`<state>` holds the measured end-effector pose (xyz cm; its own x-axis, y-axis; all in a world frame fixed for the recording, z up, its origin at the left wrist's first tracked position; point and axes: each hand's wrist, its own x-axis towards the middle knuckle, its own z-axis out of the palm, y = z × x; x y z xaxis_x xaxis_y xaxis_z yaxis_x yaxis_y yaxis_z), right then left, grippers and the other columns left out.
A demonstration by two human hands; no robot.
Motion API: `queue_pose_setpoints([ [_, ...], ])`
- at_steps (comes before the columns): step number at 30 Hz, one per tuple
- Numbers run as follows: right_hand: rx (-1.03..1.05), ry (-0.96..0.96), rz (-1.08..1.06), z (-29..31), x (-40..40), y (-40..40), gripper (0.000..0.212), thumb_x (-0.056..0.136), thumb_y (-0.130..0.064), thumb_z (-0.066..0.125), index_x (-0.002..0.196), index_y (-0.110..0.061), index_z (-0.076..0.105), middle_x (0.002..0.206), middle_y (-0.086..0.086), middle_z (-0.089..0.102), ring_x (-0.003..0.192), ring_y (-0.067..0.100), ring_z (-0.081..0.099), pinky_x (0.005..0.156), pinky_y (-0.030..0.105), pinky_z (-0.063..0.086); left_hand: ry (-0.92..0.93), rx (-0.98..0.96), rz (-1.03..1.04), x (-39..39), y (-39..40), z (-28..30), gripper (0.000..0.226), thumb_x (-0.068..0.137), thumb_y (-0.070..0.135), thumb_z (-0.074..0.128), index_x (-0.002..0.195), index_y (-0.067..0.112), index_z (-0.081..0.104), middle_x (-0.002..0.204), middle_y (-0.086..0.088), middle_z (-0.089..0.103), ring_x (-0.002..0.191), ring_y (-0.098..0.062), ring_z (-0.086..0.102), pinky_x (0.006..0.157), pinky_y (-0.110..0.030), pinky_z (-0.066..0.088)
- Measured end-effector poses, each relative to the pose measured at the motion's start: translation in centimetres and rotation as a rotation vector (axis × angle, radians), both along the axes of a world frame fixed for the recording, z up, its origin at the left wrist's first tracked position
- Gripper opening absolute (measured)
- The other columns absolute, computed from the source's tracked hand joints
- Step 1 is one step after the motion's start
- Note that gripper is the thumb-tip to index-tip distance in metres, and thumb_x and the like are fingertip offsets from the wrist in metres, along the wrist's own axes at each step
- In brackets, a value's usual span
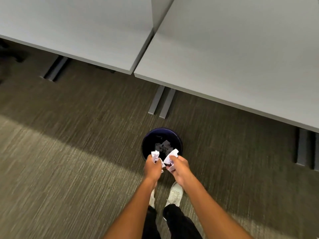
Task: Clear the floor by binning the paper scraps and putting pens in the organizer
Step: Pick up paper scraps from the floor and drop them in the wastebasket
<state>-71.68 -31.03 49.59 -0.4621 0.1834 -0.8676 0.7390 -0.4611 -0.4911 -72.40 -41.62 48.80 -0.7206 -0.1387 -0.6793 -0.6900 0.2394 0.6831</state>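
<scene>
No readable text, label, brand, number or sign appears on anything in view.

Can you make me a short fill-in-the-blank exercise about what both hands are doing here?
1. Each hand, left hand and right hand, holds crumpled white ____.
2. Both hands hover over the round dark ____.
3. The bin already holds paper ____.
4. The bin stands on grey ____.

Missing words: paper; bin; scraps; carpet
</scene>
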Motion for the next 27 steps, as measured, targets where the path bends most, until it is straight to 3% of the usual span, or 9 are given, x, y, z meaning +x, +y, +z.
queue_pose_setpoints([
  [11,-0.021,-0.058,-0.131,-1.7,-6.3,-1.9,0.012,0.092,-0.008,0.051,0.100,-0.005,0.060,0.088,0.013,0.064,0.071,0.020,0.059,0.059,0.028,0.046,-0.066,-0.031,-0.066,-7.1,-0.8,-2.2,0.018,0.090,0.010,0.048,0.106,0.010,0.055,0.100,-0.011,0.065,0.086,-0.023,0.063,0.066,-0.032,0.050],
  [14,-0.027,-0.048,-0.128,-2.6,-7.5,-2.1,0.031,0.091,-0.012,0.055,0.122,-0.013,0.054,0.115,0.010,0.063,0.097,0.024,0.061,0.075,0.034,0.050,-0.096,-0.006,-0.091,-8.9,-1.1,-3.0,0.029,0.089,0.014,0.057,0.116,0.011,0.048,0.118,-0.014,0.062,0.099,-0.026,0.062,0.082,-0.039,0.052],
  [16,0.021,-0.083,-0.103,-3.2,-7.7,-1.8,0.049,0.090,-0.019,0.059,0.136,-0.021,0.042,0.128,0.003,0.053,0.118,0.027,0.052,0.093,0.041,0.045,-0.142,0.021,-0.133,-9.9,-1.4,-3.2,0.059,0.088,0.022,0.062,0.138,0.009,0.033,0.136,-0.010,0.050,0.121,-0.027,0.053,0.095,-0.036,0.046],
  [18,0.057,-0.113,-0.111,-3.7,-7.8,-1.4,0.056,0.090,-0.022,0.061,0.140,-0.022,0.036,0.137,0.006,0.048,0.124,0.028,0.047,0.101,0.045,0.042,-0.185,0.039,-0.168,-10.7,-1.7,-3.3,0.078,0.088,0.030,0.063,0.149,0.010,0.018,0.149,-0.011,0.037,0.134,-0.027,0.042,0.103,-0.034,0.040],
  [24,0.110,-0.150,-0.187,-3.4,-6.2,-0.1,0.048,0.091,-0.023,0.060,0.135,-0.017,0.043,0.135,0.012,0.052,0.118,0.028,0.052,0.100,0.043,0.046,-0.197,-0.039,-0.265,-11.0,-2.2,-2.7,0.066,0.094,0.036,0.052,0.148,0.012,0.023,0.152,-0.012,0.034,0.136,-0.029,0.038,0.112,-0.043,0.034],
  [27,0.096,-0.142,-0.234,-1.9,-5.0,0.6,0.044,0.093,-0.021,0.058,0.135,-0.014,0.044,0.120,0.010,0.054,0.109,0.024,0.054,0.095,0.039,0.046,-0.197,-0.013,-0.331,-10.4,-2.5,-1.9,0.063,0.094,0.039,0.049,0.147,0.014,0.025,0.149,-0.013,0.037,0.133,-0.029,0.041,0.110,-0.043,0.037],
])
